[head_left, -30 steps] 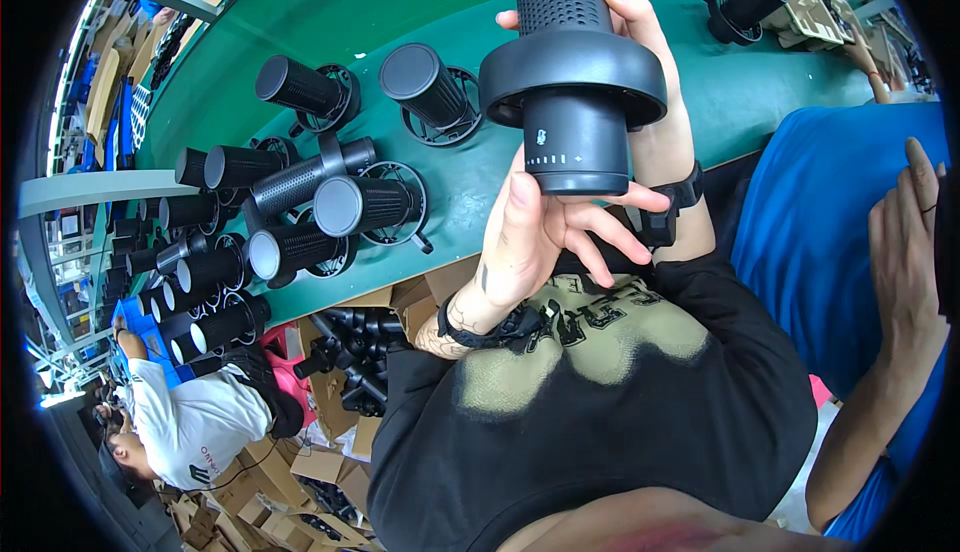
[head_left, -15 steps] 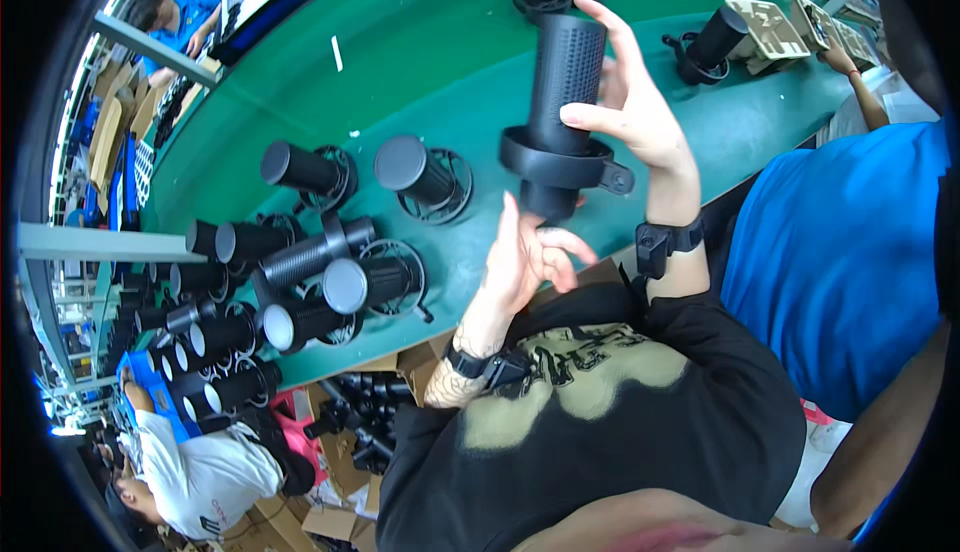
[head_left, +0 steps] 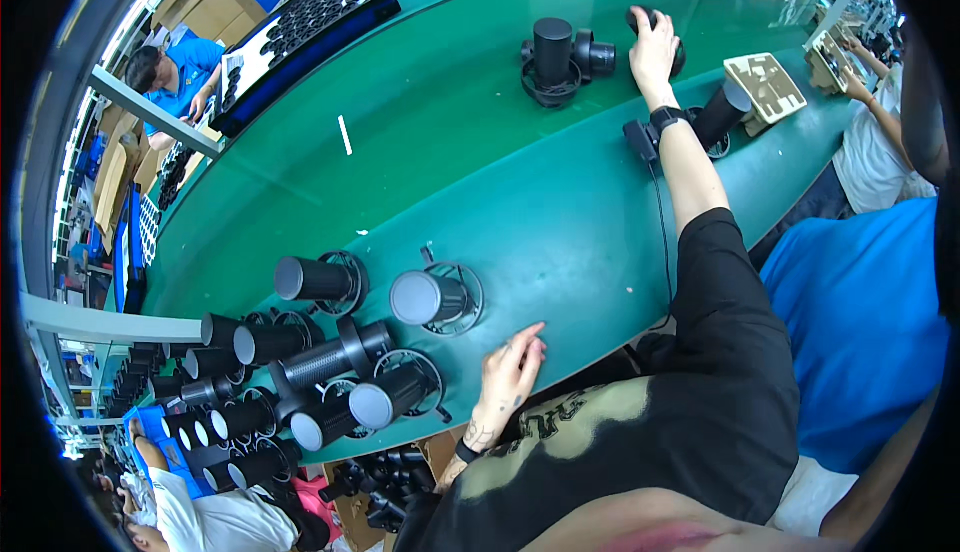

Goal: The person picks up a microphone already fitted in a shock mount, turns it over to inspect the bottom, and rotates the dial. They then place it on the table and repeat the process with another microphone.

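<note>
Head view: the right hand (head_left: 655,47) is now stretched to the upper right of the frame, fingers curled over a black cylinder part (head_left: 676,50) on the green table (head_left: 560,202). A second ago both hands held it up close. It is mostly hidden; axis unclear. The left hand (head_left: 510,372), fingers loosely spread, rests empty at the lower centre edge.

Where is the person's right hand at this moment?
In the head view, the right hand reaches far right, resting on a black cylinder part beside the upright cylinder.
</note>
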### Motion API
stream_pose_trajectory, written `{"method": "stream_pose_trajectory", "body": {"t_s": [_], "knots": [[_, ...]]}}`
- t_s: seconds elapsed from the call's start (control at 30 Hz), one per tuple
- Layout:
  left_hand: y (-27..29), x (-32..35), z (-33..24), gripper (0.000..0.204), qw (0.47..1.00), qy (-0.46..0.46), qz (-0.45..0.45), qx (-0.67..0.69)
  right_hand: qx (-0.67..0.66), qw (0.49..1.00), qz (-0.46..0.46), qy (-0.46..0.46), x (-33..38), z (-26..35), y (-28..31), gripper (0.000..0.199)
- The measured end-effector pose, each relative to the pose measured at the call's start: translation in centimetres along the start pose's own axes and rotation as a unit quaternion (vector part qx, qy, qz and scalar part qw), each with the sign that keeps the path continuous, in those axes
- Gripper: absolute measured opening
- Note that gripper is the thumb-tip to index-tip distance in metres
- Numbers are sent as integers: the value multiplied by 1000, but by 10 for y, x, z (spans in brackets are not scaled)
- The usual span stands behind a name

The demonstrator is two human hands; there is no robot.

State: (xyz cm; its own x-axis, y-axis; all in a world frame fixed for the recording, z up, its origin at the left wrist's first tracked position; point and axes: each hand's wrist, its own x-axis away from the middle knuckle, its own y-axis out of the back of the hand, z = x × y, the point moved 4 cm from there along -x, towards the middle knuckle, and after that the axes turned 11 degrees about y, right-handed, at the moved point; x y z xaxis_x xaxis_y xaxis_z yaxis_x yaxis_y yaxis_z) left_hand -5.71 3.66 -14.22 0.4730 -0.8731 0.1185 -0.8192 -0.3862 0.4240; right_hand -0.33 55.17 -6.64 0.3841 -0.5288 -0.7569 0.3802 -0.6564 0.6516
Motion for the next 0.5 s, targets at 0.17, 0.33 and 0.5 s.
{"method": "stream_pose_trajectory", "body": {"t_s": [0.17, 0.33, 0.5], "knots": [[1, -3, 0, 20, 1000, 18, 18, 15, 10, 989, -113, 95, 5, 36, 3, 77], [2, -4, -1, 18, 999, 27, 21, 22, -129, 956, 252, 77, 16, 52, -29, 86], [2, -2, 0, 17, 999, 12, 14, 33, -174, 968, 178, 21, 22, 30, -14, 93]]}}
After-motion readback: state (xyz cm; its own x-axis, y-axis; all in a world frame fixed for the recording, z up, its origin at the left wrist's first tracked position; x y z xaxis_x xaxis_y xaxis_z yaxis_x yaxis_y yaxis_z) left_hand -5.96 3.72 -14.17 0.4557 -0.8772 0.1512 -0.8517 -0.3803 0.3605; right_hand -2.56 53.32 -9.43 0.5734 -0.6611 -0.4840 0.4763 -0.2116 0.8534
